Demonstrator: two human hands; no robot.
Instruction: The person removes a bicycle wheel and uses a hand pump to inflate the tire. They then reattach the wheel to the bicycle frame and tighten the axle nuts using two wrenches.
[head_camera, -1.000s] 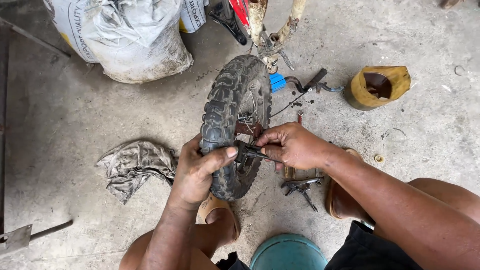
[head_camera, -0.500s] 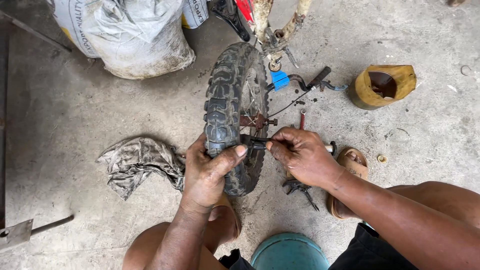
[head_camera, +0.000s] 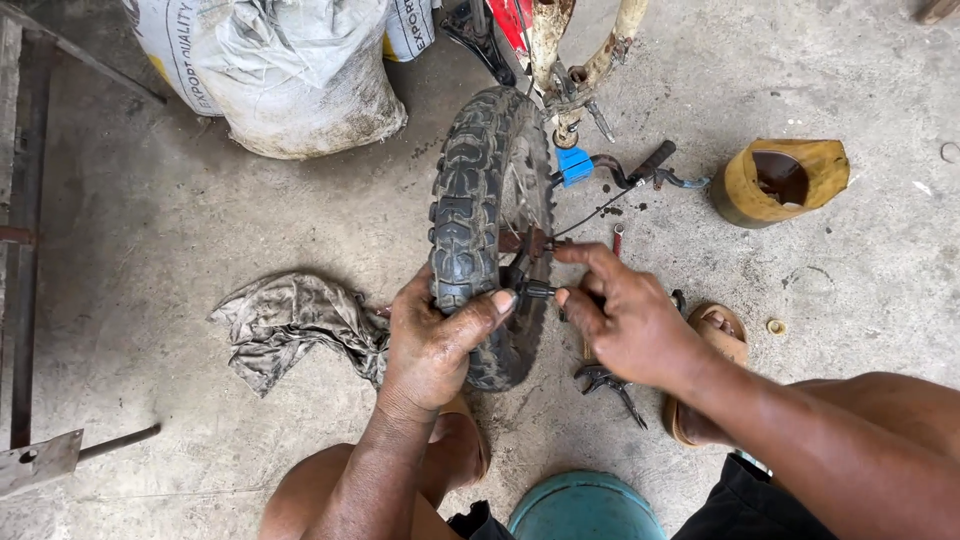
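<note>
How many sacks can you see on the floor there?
2: a large grey-white sack at upper left, and a second sack partly cut off beside it near the frame. Others may lie outside view.

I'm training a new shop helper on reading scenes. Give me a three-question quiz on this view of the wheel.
1. True or false: the left hand grips the knobby tyre.
2. Which lies left of the tyre? A) crumpled rag B) yellow cut container C) pliers
3. Fill in: the right hand pinches a small dark part at the wheel's ____.

Key: 1 true; 2 A; 3 hub.
</note>
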